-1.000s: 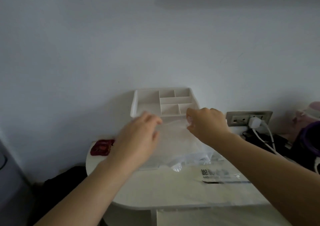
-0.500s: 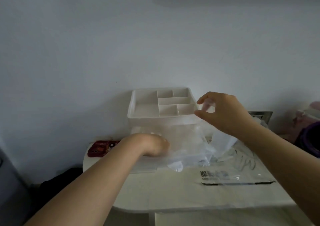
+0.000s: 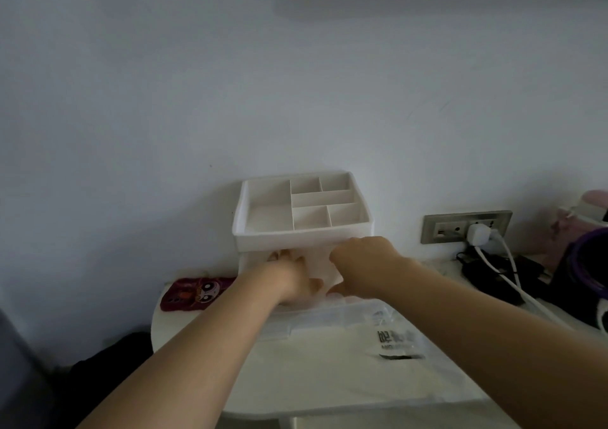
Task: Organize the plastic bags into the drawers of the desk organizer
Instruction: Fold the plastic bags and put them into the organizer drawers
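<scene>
Near edge: white table (image 3: 329, 379). One printed plastic bag (image 3: 396, 339) lies flat on it, right of centre, under my right forearm.

Beyond it: the clear drawer (image 3: 312, 316) of the desk organizer (image 3: 302, 231) stands pulled out. Both hands are in it.

Left hand (image 3: 291, 280): fingers straight and spread, pressing down inside the drawer.

Right hand (image 3: 365, 264): fingers curl downward; cannot tell whether they hold anything.

Pale bag material (image 3: 324, 272) shows between the hands.

Farther: the organizer's top tray, against the wall. Red phone case (image 3: 200, 292) to the left; wall outlet (image 3: 444, 231) with white charger (image 3: 478, 235) to the right.
</scene>
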Demonstrator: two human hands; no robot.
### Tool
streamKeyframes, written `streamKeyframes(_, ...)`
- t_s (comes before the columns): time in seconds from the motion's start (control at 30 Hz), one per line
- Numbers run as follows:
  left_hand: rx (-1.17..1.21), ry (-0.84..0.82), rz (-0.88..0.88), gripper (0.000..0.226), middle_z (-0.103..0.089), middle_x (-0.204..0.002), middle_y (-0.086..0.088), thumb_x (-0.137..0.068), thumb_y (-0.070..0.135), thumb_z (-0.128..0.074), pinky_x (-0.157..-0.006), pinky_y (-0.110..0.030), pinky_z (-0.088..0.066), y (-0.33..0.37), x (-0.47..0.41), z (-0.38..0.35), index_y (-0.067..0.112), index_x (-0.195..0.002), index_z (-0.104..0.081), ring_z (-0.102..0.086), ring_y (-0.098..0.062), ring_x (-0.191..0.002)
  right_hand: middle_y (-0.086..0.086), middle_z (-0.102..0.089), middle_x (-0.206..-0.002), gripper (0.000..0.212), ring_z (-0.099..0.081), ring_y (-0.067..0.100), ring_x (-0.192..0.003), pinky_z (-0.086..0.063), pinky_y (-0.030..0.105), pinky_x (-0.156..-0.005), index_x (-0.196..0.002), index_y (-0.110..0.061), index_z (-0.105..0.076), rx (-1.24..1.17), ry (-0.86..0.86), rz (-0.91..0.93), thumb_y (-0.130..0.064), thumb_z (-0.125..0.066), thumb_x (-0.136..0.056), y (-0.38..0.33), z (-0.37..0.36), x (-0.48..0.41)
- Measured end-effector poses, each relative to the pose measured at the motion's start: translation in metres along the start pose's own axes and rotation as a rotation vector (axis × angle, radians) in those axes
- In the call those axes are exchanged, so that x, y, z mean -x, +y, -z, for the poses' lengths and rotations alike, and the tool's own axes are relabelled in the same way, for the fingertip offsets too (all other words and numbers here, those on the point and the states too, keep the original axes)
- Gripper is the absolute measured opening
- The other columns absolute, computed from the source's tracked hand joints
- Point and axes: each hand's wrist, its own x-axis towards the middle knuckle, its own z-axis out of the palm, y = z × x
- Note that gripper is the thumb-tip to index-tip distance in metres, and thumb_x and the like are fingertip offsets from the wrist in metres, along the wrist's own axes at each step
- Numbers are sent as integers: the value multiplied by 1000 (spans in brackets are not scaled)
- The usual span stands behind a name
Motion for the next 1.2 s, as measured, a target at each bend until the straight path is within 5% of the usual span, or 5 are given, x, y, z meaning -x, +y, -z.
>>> streamKeyframes(0.2,44,15,-53,67,-30,-150,-9,-90,53,-51,-91,-30,-31,-4,11,5,24,-145,-27,-35,-29,-131,0,-59,-120,51,-57,20,-108,-42,30,-91,-125,-18,-54,76,-31,43,-49,-61,-85,2,-3,-1)
streamKeyframes(0.33,-87,5,-5,80,-15,-156,-14,-87,57,-51,-112,-43,-24,-4,8,1,22,-150,-15,-23,-35,-139,-4,-51,-134,56,-47,14,-121,-33,27,-102,-131,-22,-51,-395,43,29,-44,-67,-82,22,24,16)
streamKeyframes(0.6,25,107,-9,64,-50,-138,-7,-87,58,-53,-98,-30,-38,2,33,20,14,-133,-50,-49,-23,-121,5,-55,-89,22,-51,13,-73,-52,37,-75,-108,-7,-57,-1105,290,-180,-19,-49,-93,55,74,33)
streamKeyframes(0.8,900,292,-399,82,-57,-124,21,-63,79,-56,-100,-32,-45,15,74,48,35,-132,-49,-54,2,-113,4,-52,-89,28,-52,19,-76,-46,35,-76,-103,-17,-53,-1517,405,-108,1,-37,-89,35,80,42)
streamKeyframes(1.2,1491,562,-507,8,-71,-78,6,-83,22,-66,-76,-24,-56,29,80,52,18,-90,-67,-68,-7,-73,0,-74,-80,23,-67,3,-70,-51,12,-65,-94,-22,-67,-1469,528,69,-16,-76,-74,44,74,65)
